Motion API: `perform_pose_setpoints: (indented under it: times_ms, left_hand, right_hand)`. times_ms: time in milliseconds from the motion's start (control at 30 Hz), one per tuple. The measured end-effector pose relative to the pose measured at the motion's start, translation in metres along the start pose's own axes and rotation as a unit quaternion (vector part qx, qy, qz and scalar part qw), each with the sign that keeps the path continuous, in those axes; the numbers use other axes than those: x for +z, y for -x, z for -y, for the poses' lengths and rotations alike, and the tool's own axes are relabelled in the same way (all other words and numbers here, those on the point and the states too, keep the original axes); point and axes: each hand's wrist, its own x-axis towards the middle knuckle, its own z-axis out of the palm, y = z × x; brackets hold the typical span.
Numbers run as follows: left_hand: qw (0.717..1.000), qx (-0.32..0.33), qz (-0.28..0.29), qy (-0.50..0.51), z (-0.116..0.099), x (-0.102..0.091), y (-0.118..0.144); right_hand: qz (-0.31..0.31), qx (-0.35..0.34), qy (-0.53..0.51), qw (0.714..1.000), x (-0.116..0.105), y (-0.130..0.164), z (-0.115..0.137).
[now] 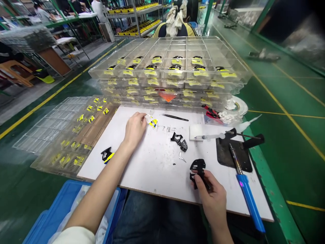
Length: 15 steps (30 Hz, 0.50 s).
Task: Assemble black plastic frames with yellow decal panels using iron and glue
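Observation:
My left hand [135, 128] reaches out over the white board [157, 159] and pinches a small yellow-and-black part [153, 122] with a scrap of clear wrap. My right hand [212, 195] grips a black plastic part [198, 171] near the board's front edge. Another black part [179, 140] lies in the middle of the board. A black-and-yellow piece [107, 155] sits at the left of the board.
Stacked clear trays [170, 73] of yellow-labelled parts stand behind the board, with flat trays [73, 135] to the left. A blue-handled soldering iron [245, 186] rests on a black stand [232, 152] at right. Tweezers [175, 117], a syringe [210, 137] and red cutters [212, 112] lie at the back.

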Motion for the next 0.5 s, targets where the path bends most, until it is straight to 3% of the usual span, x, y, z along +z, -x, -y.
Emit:
perform_pose_setpoints:
  times_ms: [100, 167, 200, 267, 333, 400, 500]
  left_hand:
    - [0.998, -0.013, -0.038, 0.045, -0.010, -0.017, 0.013]
    - [0.994, -0.030, -0.037, 0.099, -0.025, -0.021, 0.040]
    - [0.979, -0.057, -0.017, 0.197, -0.034, -0.020, 0.058]
    - [0.919, -0.127, 0.035, 0.372, -0.054, -0.011, 0.096]
    - [0.870, -0.187, 0.067, 0.451, -0.071, 0.000, 0.130]
    - [0.847, -0.203, 0.085, 0.484, -0.082, 0.006, 0.153]
    - [0.841, -0.193, 0.104, 0.495, -0.087, 0.006, 0.167]
  right_hand:
    - [0.025, -0.065, 0.020, 0.997, -0.006, -0.004, -0.006]
    - [0.013, -0.081, 0.019, 0.996, -0.008, -0.002, -0.009]
    - [-0.002, -0.071, 0.008, 0.997, -0.007, 0.000, -0.008]
    - [-0.022, -0.031, -0.023, 0.999, -0.001, 0.007, -0.003]
    - [-0.011, 0.011, -0.053, 0.998, 0.009, 0.016, 0.006]
    - [0.002, 0.038, -0.071, 0.997, 0.020, 0.023, 0.015]
    - [0.014, 0.063, -0.082, 0.995, 0.032, 0.029, 0.021]
